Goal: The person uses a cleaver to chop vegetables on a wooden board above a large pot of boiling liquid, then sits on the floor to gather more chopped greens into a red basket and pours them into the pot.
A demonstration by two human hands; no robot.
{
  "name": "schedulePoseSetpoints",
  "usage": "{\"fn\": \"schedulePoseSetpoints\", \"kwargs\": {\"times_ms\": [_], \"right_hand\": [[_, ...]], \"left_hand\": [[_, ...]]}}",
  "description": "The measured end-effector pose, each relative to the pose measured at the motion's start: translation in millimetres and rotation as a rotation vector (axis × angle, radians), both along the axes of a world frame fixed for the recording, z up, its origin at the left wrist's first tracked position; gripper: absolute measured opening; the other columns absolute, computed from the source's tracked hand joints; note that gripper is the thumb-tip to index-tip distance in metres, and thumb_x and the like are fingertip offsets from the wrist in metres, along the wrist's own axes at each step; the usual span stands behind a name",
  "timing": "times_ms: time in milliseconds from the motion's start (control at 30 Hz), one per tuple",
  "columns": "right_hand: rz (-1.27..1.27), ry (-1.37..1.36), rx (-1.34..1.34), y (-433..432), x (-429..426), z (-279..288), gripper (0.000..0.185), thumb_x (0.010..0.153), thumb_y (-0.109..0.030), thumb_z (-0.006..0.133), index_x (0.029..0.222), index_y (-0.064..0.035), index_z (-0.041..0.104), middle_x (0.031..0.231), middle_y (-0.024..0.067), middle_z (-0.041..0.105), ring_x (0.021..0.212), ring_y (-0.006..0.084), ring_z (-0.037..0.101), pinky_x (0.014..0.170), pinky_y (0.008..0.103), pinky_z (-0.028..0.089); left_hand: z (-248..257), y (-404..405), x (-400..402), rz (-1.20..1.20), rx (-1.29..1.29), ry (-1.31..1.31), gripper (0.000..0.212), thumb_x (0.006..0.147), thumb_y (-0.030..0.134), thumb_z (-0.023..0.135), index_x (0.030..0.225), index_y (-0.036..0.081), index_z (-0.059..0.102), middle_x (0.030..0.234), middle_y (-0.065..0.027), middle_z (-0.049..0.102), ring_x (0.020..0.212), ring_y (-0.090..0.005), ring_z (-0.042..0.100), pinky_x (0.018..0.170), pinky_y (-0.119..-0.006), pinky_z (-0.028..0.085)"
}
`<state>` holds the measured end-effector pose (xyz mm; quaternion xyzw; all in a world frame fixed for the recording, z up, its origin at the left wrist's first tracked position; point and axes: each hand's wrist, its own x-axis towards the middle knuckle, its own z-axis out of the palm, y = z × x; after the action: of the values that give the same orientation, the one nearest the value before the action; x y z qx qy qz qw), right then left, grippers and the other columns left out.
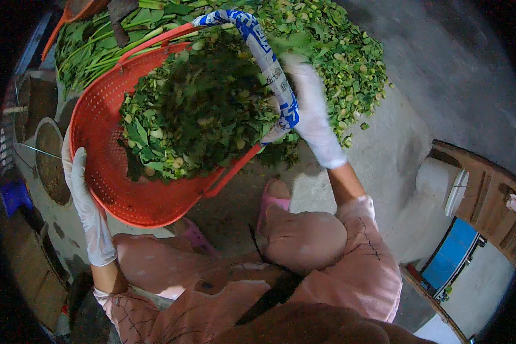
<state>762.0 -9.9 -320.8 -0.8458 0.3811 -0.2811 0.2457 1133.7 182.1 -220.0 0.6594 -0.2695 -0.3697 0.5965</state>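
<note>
A red perforated plastic basket (155, 210) is tilted in front of me, its rounded end towards my lap. Chopped green leaves and stem pieces (155, 146) are heaped inside, partly blurred by motion. My left hand (79, 185), in a thin white glove, holds the basket's left rim. My right hand (311, 107), also gloved, is blurred beside the basket's arched handle (264, 53), which is wrapped in blue and white printed plastic. Whether its fingers close on the handle is unclear. Behind the handle spreads a pile of chopped greens (348, 73) on the concrete floor.
Uncut leafy stalks (94, 64) lie at the upper left, under a dark blade-like tool (119, 21) and near an orange plastic scoop (75, 8). A round bucket (51, 163) stands at left. At right are a white tub (438, 185) and cardboard (494, 189).
</note>
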Motion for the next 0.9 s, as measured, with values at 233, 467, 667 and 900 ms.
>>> {"fn": "schedulePoseSetpoints", "kwargs": {"times_ms": [233,467,667,900], "right_hand": [[-0.858,-0.144,0.249,57,-143,-145,0.063,0.095,-0.026,0.053,0.14,0.0112,0.028,0.139,0.0284,0.04,0.128,0.0339,0.042,0.108,0.0398,0.031],[-0.849,-0.057,0.281,26,-104,-196,0.051,0.081,-0.025,0.068,0.122,0.0013,0.053,0.095,0.0187,0.067,0.085,0.0346,0.063,0.077,0.04,0.049],[-0.475,-0.478,0.803,13,-76,-235,0.07,0.083,-0.018,0.069,0.142,-0.0042,0.033,0.111,0.0096,0.063,0.094,0.0202,0.06,0.083,0.0311,0.048],[-0.325,-0.759,1.204,-7,-28,-157,0.05,0.094,-0.029,0.057,0.132,0.0044,0.048,0.123,0.0076,0.059,0.111,0.017,0.056,0.103,0.0305,0.036]], "left_hand": [[10,-3,-22,0.154,0.088,0.086,0.054,0.091,0.027,0.052,0.14,0.009,0.039,0.138,-0.0115,0.046,0.123,-0.0291,0.048,0.104,-0.042,0.039],[-1,3,-7,0.127,0.033,0.141,0.052,0.09,0.023,0.056,0.137,0.006,0.042,0.135,-0.0142,0.049,0.119,-0.0287,0.052,0.103,-0.041,0.041],[3,-2,-18,0.144,0.089,0.104,0.058,0.089,0.029,0.053,0.141,0.009,0.038,0.137,-0.0141,0.046,0.12,-0.0323,0.05,0.103,-0.045,0.041],[1,-2,-10,0.046,0.035,0.063,0.061,0.088,0.028,0.052,0.142,0.005,0.035,0.138,-0.0172,0.045,0.122,-0.034,0.049,0.103,-0.046,0.041]]}}
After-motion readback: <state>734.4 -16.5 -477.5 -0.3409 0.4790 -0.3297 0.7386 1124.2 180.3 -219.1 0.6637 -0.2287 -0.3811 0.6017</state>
